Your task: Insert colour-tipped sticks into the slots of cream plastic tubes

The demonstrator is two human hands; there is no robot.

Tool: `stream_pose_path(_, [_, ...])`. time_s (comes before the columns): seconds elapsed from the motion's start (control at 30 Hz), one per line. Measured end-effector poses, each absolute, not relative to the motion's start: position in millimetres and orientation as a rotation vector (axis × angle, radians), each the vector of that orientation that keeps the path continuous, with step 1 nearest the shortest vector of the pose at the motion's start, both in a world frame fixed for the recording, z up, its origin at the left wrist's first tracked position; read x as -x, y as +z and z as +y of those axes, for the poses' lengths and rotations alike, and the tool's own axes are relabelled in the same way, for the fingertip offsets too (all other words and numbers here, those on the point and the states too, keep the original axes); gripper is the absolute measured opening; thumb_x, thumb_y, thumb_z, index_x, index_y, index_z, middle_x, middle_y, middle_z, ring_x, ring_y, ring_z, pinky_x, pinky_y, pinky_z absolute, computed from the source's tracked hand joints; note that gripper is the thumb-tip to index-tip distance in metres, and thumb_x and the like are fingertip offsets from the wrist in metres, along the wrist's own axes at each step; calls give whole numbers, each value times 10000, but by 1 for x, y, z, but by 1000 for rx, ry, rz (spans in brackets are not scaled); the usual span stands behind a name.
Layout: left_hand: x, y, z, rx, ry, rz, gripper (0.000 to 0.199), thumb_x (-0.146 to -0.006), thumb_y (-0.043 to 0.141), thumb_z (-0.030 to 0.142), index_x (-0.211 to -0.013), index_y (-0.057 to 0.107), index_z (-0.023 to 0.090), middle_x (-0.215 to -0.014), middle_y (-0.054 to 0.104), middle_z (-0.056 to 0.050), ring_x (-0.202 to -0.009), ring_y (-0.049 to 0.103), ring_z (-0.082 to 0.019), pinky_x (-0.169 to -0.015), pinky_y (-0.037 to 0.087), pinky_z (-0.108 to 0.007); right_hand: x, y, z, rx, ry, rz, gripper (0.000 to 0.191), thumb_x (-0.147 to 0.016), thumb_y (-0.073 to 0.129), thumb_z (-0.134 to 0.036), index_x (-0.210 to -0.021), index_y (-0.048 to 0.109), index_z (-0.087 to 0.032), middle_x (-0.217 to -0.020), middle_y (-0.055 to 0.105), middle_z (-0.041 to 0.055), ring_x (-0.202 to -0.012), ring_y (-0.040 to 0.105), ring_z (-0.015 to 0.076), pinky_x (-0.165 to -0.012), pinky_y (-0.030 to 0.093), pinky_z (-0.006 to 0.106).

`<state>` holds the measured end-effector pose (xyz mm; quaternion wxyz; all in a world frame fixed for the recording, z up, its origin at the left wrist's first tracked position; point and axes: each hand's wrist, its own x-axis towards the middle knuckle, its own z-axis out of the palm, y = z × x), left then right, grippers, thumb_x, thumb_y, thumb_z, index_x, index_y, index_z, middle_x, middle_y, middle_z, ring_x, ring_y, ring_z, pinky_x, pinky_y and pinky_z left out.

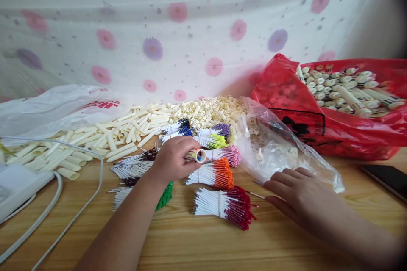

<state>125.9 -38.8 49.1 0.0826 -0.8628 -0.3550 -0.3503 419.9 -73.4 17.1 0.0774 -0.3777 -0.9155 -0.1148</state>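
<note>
Head view: a pale tube (pixel 191 156) is gripped in the left hand (pixel 173 159), its open mouth turned toward the camera and small coloured tips seen inside. Lower and to the right, the right hand (pixel 305 197) is held with thumb and forefinger narrowly parted at the end of a thin rod (pixel 256 195); whether the rod is actually pinched cannot be told, the contact being too fine to make out. Between the hands, a red-tipped bundle (pixel 208 203) of white sticks is laid on the bench (pixel 203 245), its long axis set crosswise, white ends to the left and red ends directed at the right hand, clearly the nearer of the two. The tube is held above the bench, up and to the left of those red ends, its own length aimed roughly at the camera, nearly square to the bundle. Just beyond, an orange-tipped bundle (pixel 213 173) and a pink-tipped bundle (pixel 226 155) are lined up, while a green-tipped bundle (pixel 164 196) is partly hidden by the left forearm. Past the right hand, a clear plastic bag (pixel 280 152) is spread below a red bag (pixel 295 131). Farther back, loose pale tubes (pixel 124 131) are heaped.
</note>
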Motion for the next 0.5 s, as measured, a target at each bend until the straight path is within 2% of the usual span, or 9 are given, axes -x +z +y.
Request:
stream_pose_path(0.13, [-123,50,-37,2575,-972,-1100,140,-720,553,304,-700,520,170,-607,538,4,-559,487,-119,-514,373,-234,-428,8,-76,1318,-295,-2751,181,-818,453,-198,-694,585,-198,-666,606,22,-596,596,180,-535,435,291])
stream_pose_path(0.2, [-123,50,-38,2584,-966,-1062,138,-717,544,305,-699,525,169,-613,555,-1,-565,501,-124,-525,387,-241,-434,-4,-79,1313,-336,-2668,184,-834,429,-238,-776,600,-201,-729,624,35,-615,611,177,-541,467,287])
stream_pose_path(0.3, [-124,49,-40,2575,-1065,-923,145,-710,531,314,-709,529,169,-615,577,-7,-573,522,-133,-548,414,-257,-441,-20,-80,1280,-465,-2502,251,-825,439,-323,-968,600,-195,-898,649,75,-732,636,220,-616,514,336])
stream_pose_path(0.37, [-127,48,-42,2559,-1118,-853,150,-702,526,318,-702,528,168,-603,586,-12,-562,527,-137,-546,421,-263,-445,-25,-76,1292,-408,-2446,272,-817,456,-331,-1024,590,-215,-957,649,66,-802,636,227,-660,527,340])
stream_pose_path(0.43, [-128,48,-44,2542,-1137,-843,155,-703,508,320,-676,524,168,-578,585,-15,-548,528,-139,-535,418,-262,-445,-26,-71,1351,-223,-2441,223,-820,455,-304,-973,608,-250,-916,660,35,-786,641,203,-646,535,305])
stream_pose_path(0.5, [-129,48,-45,2537,-1141,-861,176,-702,491,336,-651,518,170,-553,574,-15,-524,520,-137,-518,406,-262,-443,-24,-67,1419,-42,-2448,177,-814,456,-268,-846,630,-257,-821,667,18,-725,644,185,-617,534,283])
